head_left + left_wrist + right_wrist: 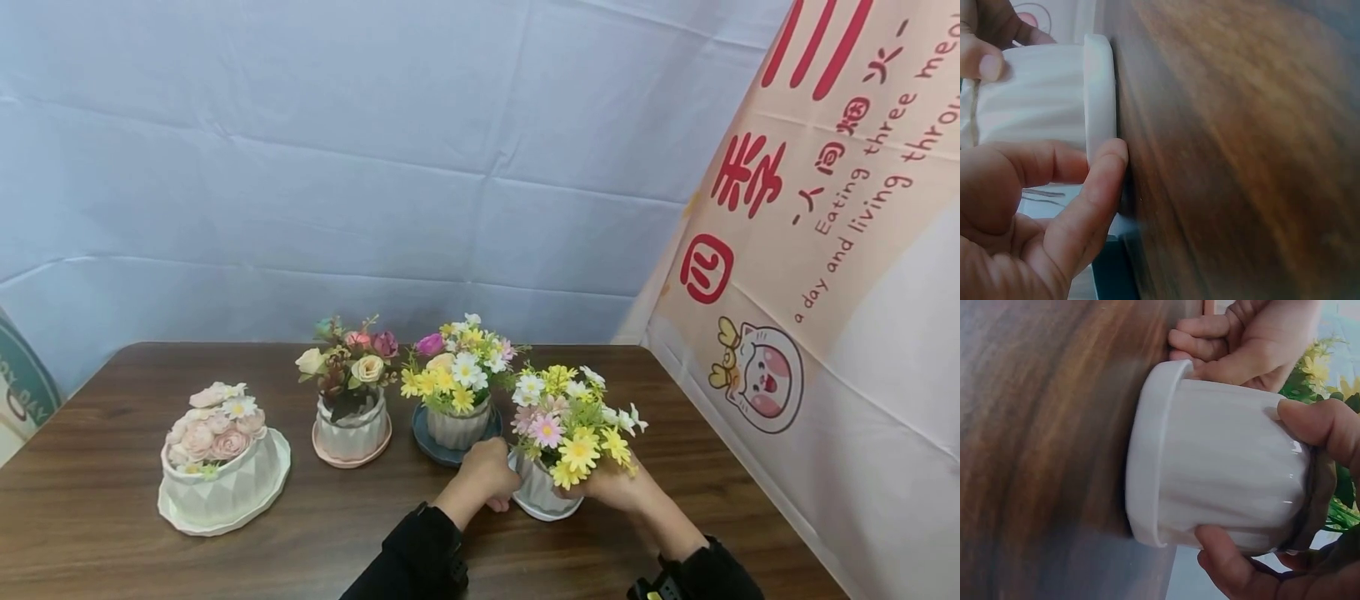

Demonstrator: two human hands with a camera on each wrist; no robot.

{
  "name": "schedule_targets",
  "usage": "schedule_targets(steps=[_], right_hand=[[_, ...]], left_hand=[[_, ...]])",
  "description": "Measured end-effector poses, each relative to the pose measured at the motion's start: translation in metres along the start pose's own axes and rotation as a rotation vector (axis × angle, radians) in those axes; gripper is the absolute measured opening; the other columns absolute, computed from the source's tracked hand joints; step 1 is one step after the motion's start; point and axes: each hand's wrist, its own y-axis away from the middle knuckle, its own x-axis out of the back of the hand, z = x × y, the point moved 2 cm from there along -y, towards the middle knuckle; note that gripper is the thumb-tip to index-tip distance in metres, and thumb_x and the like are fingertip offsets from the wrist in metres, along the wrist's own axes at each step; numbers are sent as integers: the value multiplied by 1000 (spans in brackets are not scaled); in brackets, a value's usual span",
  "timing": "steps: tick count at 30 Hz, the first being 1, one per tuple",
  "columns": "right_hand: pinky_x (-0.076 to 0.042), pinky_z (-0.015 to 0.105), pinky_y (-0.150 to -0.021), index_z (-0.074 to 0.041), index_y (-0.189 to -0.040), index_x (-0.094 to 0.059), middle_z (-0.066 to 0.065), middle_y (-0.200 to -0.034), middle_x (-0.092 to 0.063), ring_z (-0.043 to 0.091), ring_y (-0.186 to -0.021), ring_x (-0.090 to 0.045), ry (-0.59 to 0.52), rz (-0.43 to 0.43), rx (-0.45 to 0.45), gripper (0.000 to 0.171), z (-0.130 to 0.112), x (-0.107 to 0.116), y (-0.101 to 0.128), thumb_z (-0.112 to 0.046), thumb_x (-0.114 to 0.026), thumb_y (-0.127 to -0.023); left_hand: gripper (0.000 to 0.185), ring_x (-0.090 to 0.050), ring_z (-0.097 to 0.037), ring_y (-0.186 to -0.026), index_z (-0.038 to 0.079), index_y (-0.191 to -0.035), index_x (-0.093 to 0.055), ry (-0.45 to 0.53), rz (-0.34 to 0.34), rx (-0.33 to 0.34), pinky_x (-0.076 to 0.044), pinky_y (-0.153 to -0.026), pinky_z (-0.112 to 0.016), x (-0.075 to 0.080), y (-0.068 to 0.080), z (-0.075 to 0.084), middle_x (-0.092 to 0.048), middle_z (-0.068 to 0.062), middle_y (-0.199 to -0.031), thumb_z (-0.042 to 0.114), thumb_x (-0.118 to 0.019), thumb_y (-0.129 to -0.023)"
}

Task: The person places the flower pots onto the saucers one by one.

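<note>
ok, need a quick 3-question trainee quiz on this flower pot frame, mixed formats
1. True or false: both hands grip the white pot of yellow and pink daisies.
2. How many flower pots stand on the wooden table? A) three B) four C) five
3. Fill in: the pot directly behind the held one sits on a dark ____ saucer.

Key:
1. True. The left hand holds its left side, the right hand its right side, seen in the head view and both wrist views.
2. B, four.
3. Blue.
</note>
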Motion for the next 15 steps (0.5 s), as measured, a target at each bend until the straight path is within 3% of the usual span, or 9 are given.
schedule_targets(steps=[5,12,15], right_hand=[[-37,52,-95,9,-123,-48,18,-121,-54,36,-112,-49,24,-1,14,75,2,-5,1,-15,-83,-62],[-35,53,-96,10,-123,-48,19,-121,-52,37,-113,-47,14,-27,-58,73,1,-8,1,-15,-81,-63],[-36,52,-95,10,-120,-49,17,-118,-53,37,-111,-48,8,-43,-71,68,1,-10,1,-13,-80,-64]], left_hand=[[13,-57,-20,-39,-3,-89,-54,33,-9,14,-49,-39,-31,0,0,1,-55,-10,-49,-2,-63,-80],[11,-56,-19,-38,-1,-83,-52,24,-13,18,-49,-39,-31,-1,0,1,-55,-10,-49,-3,-62,-80],[13,-55,-18,-37,-4,-90,-55,11,5,32,-49,-39,-30,-2,-1,1,-54,-9,-47,-4,-62,-79]])
